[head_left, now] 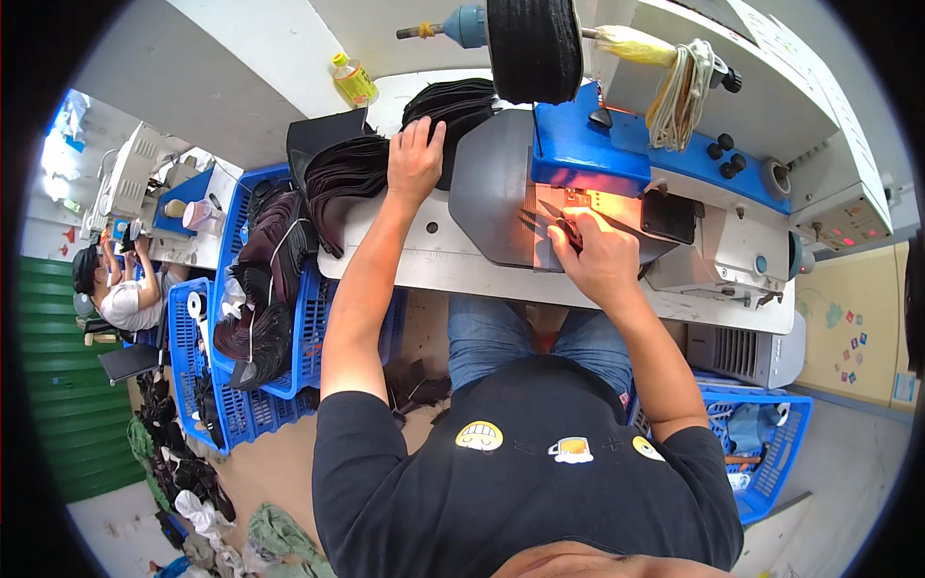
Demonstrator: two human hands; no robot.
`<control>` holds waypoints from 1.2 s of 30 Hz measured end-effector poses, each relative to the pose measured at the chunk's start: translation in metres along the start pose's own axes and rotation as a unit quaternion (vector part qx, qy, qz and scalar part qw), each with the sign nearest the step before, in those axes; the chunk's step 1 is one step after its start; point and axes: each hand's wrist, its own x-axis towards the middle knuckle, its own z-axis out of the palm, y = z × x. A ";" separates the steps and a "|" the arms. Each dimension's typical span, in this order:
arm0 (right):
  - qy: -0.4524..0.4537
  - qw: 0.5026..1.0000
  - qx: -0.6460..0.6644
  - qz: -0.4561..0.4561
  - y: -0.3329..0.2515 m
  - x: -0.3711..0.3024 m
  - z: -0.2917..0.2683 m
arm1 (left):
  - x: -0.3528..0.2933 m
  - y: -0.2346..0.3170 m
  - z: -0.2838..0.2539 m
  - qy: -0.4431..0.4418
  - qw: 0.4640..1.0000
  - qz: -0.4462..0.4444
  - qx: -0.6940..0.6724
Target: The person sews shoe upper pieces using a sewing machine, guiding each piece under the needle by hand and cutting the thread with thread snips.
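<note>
My left hand [416, 159] lies with its fingers stretched over the edge of a fanned stack of dark, flat pieces [458, 101]. A second dark stack [349, 175] sits just left of it, its layers curving over the table's edge. My right hand [599, 252] is closed around a pair of scissors [541, 220], whose blades point left beneath the lit head of a blue sewing machine [590, 149]. Under the scissors is a dark grey plate [487, 193] on the machine bed. My fingers partly hide the scissors' handles.
A large black reel [535, 48] hangs above the machine. A yellow-capped bottle [355, 81] stands at the back. Blue baskets [313, 337] with bundled dark pieces are on the left, another blue basket [785, 453] on the right. A person [125, 289] sits at a far-left machine.
</note>
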 end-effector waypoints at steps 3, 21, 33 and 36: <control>0.001 1.000 -0.002 -0.009 0.001 0.001 -0.001 | 0.012 -0.005 -0.002 -0.029 0.993 -0.110 -0.042; 0.004 1.000 0.005 -0.019 -0.001 -0.001 -0.002 | 0.060 -0.018 0.016 -0.349 0.887 -0.209 -0.221; 0.000 1.000 0.010 -0.021 0.002 -0.002 0.000 | 0.031 -0.036 -0.037 -0.096 0.935 -0.203 -0.274; 0.009 0.999 -0.006 -0.034 -0.001 -0.001 -0.001 | 0.027 -0.091 -0.036 -0.056 0.940 -0.279 -0.188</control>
